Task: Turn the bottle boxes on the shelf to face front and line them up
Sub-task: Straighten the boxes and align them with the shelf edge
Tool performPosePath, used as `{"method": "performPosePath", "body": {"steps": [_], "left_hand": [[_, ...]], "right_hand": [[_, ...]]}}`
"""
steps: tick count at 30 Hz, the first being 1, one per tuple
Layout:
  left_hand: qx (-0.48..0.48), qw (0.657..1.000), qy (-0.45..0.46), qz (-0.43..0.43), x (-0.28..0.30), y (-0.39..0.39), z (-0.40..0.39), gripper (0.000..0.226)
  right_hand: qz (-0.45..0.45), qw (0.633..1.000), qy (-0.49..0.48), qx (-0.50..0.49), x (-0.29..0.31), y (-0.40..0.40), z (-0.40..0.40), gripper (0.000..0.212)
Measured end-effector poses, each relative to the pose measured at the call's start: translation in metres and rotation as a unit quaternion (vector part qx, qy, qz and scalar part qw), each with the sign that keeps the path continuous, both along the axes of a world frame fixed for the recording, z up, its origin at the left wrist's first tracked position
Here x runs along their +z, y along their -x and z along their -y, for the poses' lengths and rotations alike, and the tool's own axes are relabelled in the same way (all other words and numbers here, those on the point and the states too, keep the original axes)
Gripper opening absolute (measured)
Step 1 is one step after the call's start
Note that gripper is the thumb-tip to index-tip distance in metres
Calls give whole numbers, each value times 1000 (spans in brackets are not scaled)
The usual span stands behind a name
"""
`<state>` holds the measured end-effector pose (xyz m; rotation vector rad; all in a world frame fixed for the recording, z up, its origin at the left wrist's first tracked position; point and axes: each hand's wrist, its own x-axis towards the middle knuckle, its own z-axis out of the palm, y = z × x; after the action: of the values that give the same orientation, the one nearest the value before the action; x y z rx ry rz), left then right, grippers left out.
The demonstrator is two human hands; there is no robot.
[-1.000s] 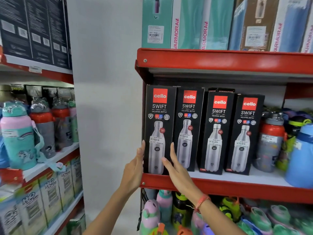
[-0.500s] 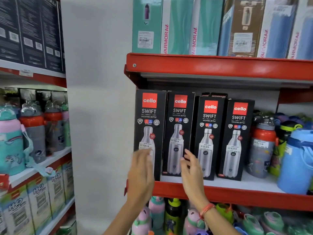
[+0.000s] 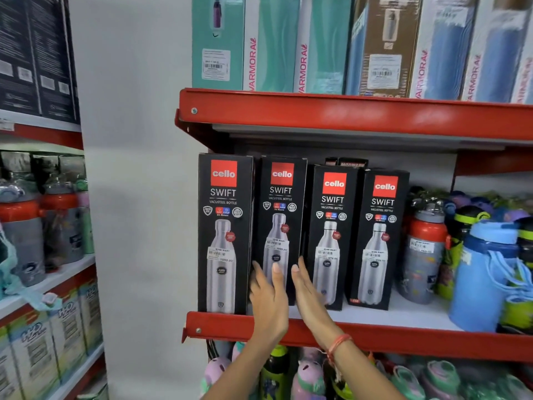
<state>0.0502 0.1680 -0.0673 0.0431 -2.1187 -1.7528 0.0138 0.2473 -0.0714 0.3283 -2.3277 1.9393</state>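
Note:
Four black "cello SWIFT" bottle boxes stand upright in a row on the red-edged shelf (image 3: 403,339), all with their fronts outward. The first box (image 3: 223,197) stands at the shelf's front lip. The second box (image 3: 281,194), third box (image 3: 331,203) and fourth box (image 3: 382,206) sit slightly further back. My left hand (image 3: 268,295) lies flat over the second box's lower left, fingers straight. My right hand (image 3: 310,295), with an orange wrist thread, reaches flat along that box's lower right edge, by the gap to the third box. More black boxes show behind the row.
A grey bottle with a red lid (image 3: 424,249) and a blue jug (image 3: 484,272) crowd the shelf right of the boxes. Tall teal and blue boxes (image 3: 317,44) fill the shelf above. Colourful bottles (image 3: 305,376) stand below. Another shelf unit with bottles (image 3: 23,235) is at the left.
Both hands left the first box and moved right to the second box. The first box now stands straight at the front edge.

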Motion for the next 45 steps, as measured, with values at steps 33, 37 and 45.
{"method": "performPosePath", "body": {"steps": [33,37,45], "left_hand": [[42,985,-42,-164,-5,-43,-2,41],[-87,987,35,-130,3,-30,-50,38],[-68,997,8,-25,2,1,-94,82]], "right_hand": [[-131,978,-3,-163,-6,-37,-64,37],[-122,976,17,-178,4,-28,-92,38],[-27,996,18,-79,-3,0,-112,55]]}}
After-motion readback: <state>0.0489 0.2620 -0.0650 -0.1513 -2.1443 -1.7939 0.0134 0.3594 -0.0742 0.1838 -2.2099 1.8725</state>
